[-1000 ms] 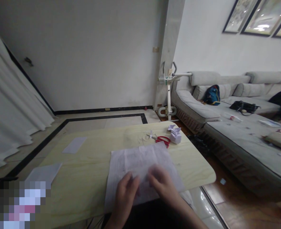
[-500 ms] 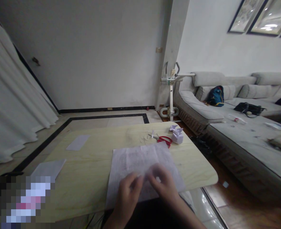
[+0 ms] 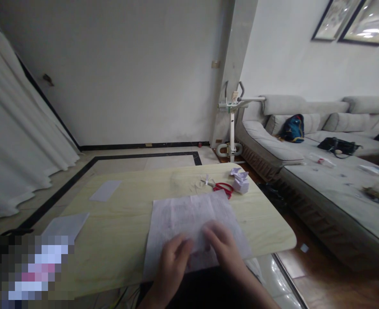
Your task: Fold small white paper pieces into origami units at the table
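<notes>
A large, creased, pale printed sheet of paper (image 3: 176, 214) lies on the wooden table in front of me. Over its near half, my left hand (image 3: 175, 257) is closed, thumb and forefinger drawn together; what they pinch, if anything, I cannot make out. My right hand (image 3: 223, 244) is opposite it, a small gap away, its fingers pointing left and smeared by motion. Something pale seems to lie between the hands, hard to tell from the sheet beneath. Past the sheet's far edge are red-handled scissors (image 3: 223, 189) and a folded white paper box shape (image 3: 241, 183).
Thin pale strips (image 3: 197, 185) lie by the scissors' blades. A small white sheet (image 3: 106, 190) and a larger paper (image 3: 67, 225) are at the left of the table (image 3: 121, 240). A grey sofa (image 3: 324, 189) and an exercise machine (image 3: 232, 124) stand beyond.
My hands have moved slightly apart. The small white bit seen at my right fingers before no longer shows. The view has shifted slightly; the things on the table have stayed put.
</notes>
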Available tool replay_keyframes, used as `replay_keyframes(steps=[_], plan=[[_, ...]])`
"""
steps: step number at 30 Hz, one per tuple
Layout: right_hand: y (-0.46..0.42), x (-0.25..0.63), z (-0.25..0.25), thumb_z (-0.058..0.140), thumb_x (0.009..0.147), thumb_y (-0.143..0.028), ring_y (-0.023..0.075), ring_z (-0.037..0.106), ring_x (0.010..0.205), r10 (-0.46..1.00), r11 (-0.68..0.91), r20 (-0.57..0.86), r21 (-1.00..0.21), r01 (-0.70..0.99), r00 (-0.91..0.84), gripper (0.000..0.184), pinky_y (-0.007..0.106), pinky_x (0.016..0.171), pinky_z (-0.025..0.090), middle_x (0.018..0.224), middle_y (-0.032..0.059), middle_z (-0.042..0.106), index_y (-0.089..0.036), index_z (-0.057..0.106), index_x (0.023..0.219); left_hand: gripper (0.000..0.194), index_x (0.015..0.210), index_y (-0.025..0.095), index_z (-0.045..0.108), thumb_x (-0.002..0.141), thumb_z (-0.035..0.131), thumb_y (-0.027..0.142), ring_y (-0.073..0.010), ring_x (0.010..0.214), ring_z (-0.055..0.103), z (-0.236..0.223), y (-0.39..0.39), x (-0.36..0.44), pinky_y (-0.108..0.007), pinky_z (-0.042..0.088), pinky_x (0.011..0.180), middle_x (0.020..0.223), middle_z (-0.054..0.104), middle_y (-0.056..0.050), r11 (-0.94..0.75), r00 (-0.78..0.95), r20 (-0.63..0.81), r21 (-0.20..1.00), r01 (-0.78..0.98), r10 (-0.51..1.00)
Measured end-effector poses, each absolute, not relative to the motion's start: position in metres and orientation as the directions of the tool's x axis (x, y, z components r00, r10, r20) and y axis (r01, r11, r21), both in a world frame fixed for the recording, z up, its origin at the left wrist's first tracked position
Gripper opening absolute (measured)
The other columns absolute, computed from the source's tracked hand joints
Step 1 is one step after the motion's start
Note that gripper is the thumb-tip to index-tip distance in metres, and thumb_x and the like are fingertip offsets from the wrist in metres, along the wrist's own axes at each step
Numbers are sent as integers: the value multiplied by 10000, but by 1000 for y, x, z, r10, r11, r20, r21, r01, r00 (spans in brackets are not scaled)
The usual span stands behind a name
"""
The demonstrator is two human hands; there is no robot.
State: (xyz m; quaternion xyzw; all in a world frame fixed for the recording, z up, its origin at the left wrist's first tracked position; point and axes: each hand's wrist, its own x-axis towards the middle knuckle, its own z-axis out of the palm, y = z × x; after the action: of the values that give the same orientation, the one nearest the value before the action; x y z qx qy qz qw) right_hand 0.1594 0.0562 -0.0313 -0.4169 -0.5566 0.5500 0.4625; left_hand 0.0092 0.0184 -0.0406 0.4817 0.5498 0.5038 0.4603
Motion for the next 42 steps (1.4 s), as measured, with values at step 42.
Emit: replay_keyframes(steps=[42], plan=[[46,166,-22,561,887,-118,177,610,697,825,555,483,-788,265,-292,159,287,639,513,787,47,670,-196,688,941,303,679,194,524,932,431,330,-127,522,527,-38,19,5,-202,391,499,550,489,44,-146,-8,164,899,414,986]])
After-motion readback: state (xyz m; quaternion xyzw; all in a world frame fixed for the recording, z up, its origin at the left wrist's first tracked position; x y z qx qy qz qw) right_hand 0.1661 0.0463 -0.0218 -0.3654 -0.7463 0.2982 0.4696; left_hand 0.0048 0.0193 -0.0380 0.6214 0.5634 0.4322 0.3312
